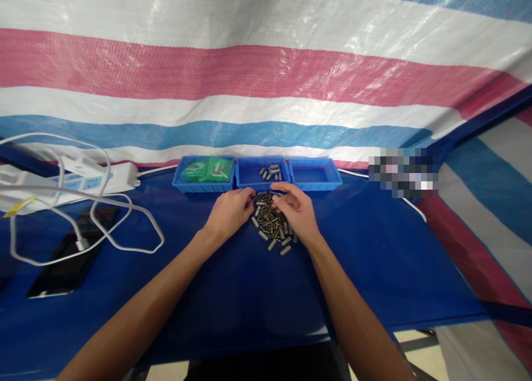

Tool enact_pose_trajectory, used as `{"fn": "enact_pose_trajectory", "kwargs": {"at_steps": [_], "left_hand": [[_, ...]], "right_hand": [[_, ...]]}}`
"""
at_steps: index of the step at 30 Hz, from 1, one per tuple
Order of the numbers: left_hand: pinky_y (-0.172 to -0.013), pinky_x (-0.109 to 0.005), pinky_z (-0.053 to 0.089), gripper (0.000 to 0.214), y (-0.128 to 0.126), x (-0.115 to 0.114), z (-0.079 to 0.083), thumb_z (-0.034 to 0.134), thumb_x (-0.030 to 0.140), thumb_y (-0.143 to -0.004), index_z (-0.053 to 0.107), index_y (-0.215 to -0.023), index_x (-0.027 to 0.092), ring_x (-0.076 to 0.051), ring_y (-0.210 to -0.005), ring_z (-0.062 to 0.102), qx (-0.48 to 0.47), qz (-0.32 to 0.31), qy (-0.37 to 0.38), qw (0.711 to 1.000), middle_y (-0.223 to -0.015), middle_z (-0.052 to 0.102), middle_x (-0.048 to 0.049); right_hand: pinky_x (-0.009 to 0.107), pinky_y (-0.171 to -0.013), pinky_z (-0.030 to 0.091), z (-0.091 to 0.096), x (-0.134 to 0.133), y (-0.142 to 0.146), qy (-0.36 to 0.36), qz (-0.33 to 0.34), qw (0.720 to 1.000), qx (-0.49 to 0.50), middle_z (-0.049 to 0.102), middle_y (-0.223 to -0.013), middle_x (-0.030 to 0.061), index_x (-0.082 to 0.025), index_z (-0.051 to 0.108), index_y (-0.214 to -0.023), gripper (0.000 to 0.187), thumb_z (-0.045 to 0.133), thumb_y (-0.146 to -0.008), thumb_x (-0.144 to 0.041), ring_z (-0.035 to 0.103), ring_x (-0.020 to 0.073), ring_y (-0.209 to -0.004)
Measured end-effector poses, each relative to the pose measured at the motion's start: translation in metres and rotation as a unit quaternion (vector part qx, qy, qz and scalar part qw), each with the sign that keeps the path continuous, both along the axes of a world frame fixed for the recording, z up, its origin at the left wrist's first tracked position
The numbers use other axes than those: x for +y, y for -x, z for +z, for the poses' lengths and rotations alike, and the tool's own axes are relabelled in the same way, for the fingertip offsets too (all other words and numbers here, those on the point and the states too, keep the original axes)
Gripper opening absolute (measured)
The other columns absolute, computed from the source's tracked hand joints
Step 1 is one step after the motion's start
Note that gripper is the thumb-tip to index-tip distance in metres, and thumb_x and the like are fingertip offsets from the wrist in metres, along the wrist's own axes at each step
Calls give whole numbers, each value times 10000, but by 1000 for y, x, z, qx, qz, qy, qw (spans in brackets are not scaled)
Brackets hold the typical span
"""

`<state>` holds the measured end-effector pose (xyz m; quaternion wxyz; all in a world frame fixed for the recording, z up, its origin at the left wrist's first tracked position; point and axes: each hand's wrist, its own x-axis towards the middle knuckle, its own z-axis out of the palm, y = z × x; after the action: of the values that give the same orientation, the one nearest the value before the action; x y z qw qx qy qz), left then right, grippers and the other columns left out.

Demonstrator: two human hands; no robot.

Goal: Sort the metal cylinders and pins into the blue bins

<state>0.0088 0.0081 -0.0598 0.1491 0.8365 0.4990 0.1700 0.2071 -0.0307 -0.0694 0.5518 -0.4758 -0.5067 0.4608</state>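
Observation:
A pile of thin brass-coloured screw-like pieces mixed with short grey cylinders lies on the blue tabletop. At the pile's upper left edge is my left hand, its fingers curled together; whatever may be between the fingertips is hidden. My right hand reaches over the pile's right side with thumb and forefinger apart, and nothing can be seen between them. Just beyond the hands, the middle blue bin holds several grey cylinders. Green plastic bags with small pieces fill the left blue bin.
A third blue bin stands on the right with its inside floor visible. White power strips, tangled white cables and a dark phone-like device occupy the left. Striped sheeting hangs behind the blue table.

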Motion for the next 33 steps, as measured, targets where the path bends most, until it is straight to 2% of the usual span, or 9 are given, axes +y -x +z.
{"fn": "enact_pose_trajectory", "kwargs": {"at_steps": [3, 6, 14, 17, 21, 29, 33], "left_hand": [[-679, -268, 512, 182, 3, 0, 6, 605, 137, -875, 694, -1023, 193, -154, -629, 683, -58, -11, -2, 998, -857, 778, -26], [-634, -229, 520, 149, 4, -1, 14, 648, 178, -855, 643, -1002, 197, -121, -582, 675, -151, -8, 30, 988, -834, 769, 0], [-519, -185, 515, 329, 1, -1, 20, 782, 230, -763, 527, -968, 202, -113, -551, 674, -350, 0, 195, 916, -807, 764, -9], [-514, -172, 504, 354, 2, -1, 20, 792, 244, -777, 494, -964, 205, -97, -548, 658, -365, -20, 222, 904, -825, 766, -19], [-515, -174, 510, 360, 3, -2, 20, 793, 257, -798, 470, -949, 208, -90, -543, 652, -359, -47, 228, 904, -843, 766, -24], [-531, -181, 512, 316, 5, -1, 20, 770, 232, -830, 480, -952, 209, -90, -560, 650, -327, -83, 217, 916, -855, 764, -9], [-601, -208, 543, 213, 6, 0, 20, 756, 228, -852, 582, -966, 184, -115, -627, 694, -307, -88, 169, 932, -842, 754, -6]], "right_hand": [[305, -689, 581, 0, 0, 0, 0, 4, 1000, 0, 768, -1192, 73, -246, 738, -1128, 301, 761, -865, -389, 693, 150, -753], [305, -692, 578, -2, 0, 0, 3, 10, 1000, -6, 782, -1086, 59, -246, 737, -1131, 285, 738, -879, -380, 701, 157, -748], [305, -700, 567, -5, -2, 3, 2, 16, 999, -37, 756, -888, 29, -232, 763, -1109, 276, 746, -884, -391, 689, 169, -735], [302, -671, 571, -1, -2, 2, 15, 37, 999, -10, 757, -808, 20, -229, 792, -1036, 260, 773, -869, -427, 682, 167, -693], [308, -679, 593, -1, -2, 1, 40, 62, 997, 17, 785, -801, 26, -220, 816, -943, 270, 836, -811, -454, 710, 176, -698], [294, -707, 601, -5, -1, 0, 50, 79, 995, 26, 799, -810, 28, -210, 815, -927, 253, 866, -793, -419, 728, 171, -714], [285, -703, 590, -3, -1, -4, 54, 83, 995, 15, 789, -783, 25, -199, 802, -874, 238, 877, -782, -404, 719, 163, -696]]}}
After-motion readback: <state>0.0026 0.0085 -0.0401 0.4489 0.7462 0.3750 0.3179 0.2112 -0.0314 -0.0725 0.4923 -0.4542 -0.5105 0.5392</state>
